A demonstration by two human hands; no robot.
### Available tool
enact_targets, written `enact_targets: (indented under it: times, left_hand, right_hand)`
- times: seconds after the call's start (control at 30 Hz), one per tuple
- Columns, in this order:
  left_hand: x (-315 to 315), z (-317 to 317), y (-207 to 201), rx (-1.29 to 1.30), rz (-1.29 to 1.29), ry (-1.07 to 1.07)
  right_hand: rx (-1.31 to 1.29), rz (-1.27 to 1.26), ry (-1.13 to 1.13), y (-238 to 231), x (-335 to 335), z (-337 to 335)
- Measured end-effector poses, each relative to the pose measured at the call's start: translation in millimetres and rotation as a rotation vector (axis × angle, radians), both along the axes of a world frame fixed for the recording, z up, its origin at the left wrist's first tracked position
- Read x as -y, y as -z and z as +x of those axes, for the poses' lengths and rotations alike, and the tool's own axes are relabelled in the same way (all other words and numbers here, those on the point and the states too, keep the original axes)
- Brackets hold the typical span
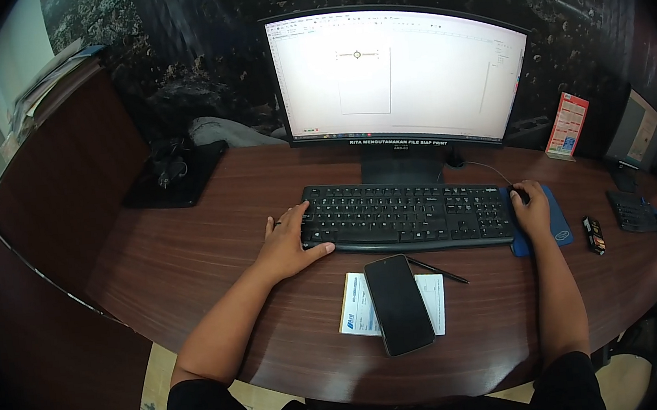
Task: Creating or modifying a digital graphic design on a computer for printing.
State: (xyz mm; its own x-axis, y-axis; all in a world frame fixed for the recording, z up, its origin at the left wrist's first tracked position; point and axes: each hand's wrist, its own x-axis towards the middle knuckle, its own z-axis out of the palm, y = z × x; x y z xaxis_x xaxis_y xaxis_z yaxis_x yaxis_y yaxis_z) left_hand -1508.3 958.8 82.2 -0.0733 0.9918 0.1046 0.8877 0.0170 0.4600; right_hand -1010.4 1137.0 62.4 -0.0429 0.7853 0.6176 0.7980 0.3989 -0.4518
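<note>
My left hand [288,242] rests at the left end of a black keyboard [408,215], its fingers apart, with the thumb near the bottom row of keys. Beyond the keyboard's right end, my right hand [532,209] is curled over a dark computer mouse [517,195] on a blue mouse pad [558,218]. Most of the mouse is hidden under the palm and fingers. On the monitor [442,75], a white page outline with a small design near its top is displayed in a drawing program.
Nearer me, a dark-screened phone [400,305] lies across a paper pad [358,305], beside a black pen [439,270]. A small black pack [594,235] is right of the mouse pad. Further right stand a desk calendar [568,125] and a second keyboard [633,209]. A wooden partition [62,144] borders the left.
</note>
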Motion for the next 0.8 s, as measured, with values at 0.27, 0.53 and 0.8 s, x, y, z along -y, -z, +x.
enact_targets:
  times: [0.27,0.53,0.8]
  left_hand:
    - [4.7,-3.3,0.6,0.0,0.006,0.002]
    - [-7.5,1.9,5.3,-0.022,-0.004,0.061]
    - [-3.7,-2.4,0.0,0.035,0.041,0.009]
  right_hand:
    - [-0.001,-0.012,-0.004,1.5,0.8,-2.1]
    - [0.016,0.065,-0.067,6.6,4.4,16.1]
    - [0.112,0.046,-0.364,-30.2,41.5,-27.8]
